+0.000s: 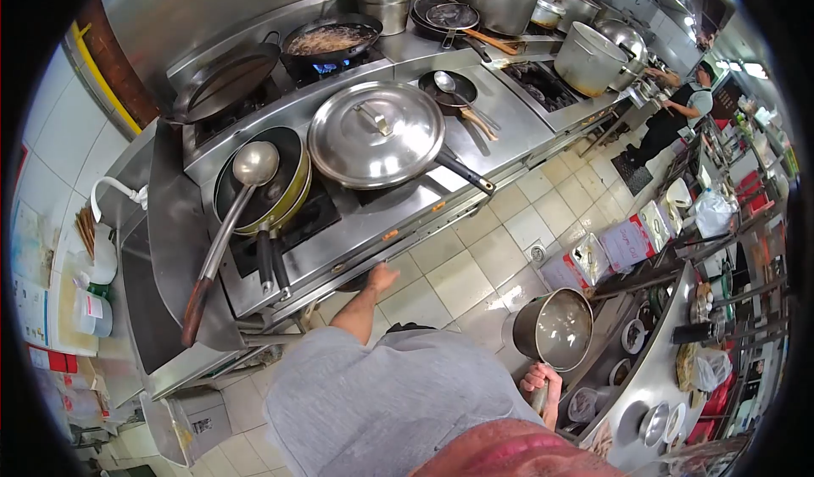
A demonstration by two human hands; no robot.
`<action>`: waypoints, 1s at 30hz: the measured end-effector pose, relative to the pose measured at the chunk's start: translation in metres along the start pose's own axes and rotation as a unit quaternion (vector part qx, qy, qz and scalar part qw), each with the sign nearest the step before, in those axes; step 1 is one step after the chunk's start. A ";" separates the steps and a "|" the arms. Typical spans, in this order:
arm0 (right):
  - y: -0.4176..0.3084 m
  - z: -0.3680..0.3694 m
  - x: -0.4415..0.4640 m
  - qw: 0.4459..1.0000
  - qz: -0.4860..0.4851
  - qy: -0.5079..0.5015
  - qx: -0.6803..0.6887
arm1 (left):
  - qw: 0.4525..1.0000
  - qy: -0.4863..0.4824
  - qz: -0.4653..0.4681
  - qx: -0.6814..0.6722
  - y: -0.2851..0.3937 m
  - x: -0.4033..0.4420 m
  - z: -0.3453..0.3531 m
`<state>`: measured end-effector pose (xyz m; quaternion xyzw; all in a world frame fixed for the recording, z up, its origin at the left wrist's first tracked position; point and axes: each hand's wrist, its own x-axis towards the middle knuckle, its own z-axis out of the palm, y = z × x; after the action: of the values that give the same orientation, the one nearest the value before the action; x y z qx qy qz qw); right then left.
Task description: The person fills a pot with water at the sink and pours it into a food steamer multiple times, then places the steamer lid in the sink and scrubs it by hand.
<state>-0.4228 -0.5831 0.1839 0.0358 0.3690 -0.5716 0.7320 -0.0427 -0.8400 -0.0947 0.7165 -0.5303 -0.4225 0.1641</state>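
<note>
One metal saucepan (527, 329) in the head view, just beyond the right grip (541, 382), firmly closed round its handle (539, 401): probably stiff, sturdy, weighty, slippery if wet, best held there. Ahead of the left grip (381, 277), loosely uncurled and seemingly empty: one lid (373, 148) and, farther left, one ladle (255, 163), above the surface (509, 125).

Left hand (384, 276) outstretched, right hand (542, 382) clenched

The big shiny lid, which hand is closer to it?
Left. The left hand is by the stove's front edge, nearer the lid; the right hand is farther away, holding a pot.
</note>
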 end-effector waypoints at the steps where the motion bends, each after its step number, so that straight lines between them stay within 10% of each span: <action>1: -0.012 -0.002 0.009 1.000 0.001 -0.003 0.023 | 1.000 0.021 0.003 -0.012 0.003 0.031 0.016; 10: -0.130 -0.022 0.084 1.000 0.014 -0.007 -0.025 | 0.918 0.006 -0.152 -0.367 0.133 0.084 0.037; 30: -0.345 -0.039 0.202 0.995 0.087 -0.011 -0.057 | 0.847 0.211 -0.211 -0.440 0.224 0.116 0.074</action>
<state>-0.7249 -0.8465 0.1653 0.0196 0.3881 -0.4844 0.7838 -0.2303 -1.0145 -0.0349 0.7359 -0.0777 -0.4743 0.4769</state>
